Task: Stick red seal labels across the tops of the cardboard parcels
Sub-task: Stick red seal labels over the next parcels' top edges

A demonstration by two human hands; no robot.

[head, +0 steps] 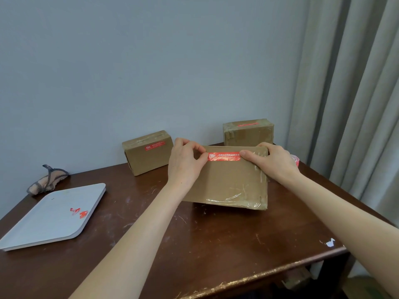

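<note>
Table (216,244): one, dark wood; chipped near edge at 5 o'clock; bare wood between the forearms at 6 o'clock.
Tray (43,223): one, white, at 9 o'clock by the left edge, carrying two red scraps (79,212).
Flat parcel (226,182): one, at 1 o'clock, close to the right edge.
Red label (224,156): one, across the flat parcel's far part.
Left hand (185,162): pinches the label's left end.
Right hand (274,162): thumb on the label's right end, fingers curled over the parcel's far edge.
Far parcels: two, left box (149,156) at 12 o'clock, right box (248,132) at 1 o'clock, apart, each labelled red.
</note>
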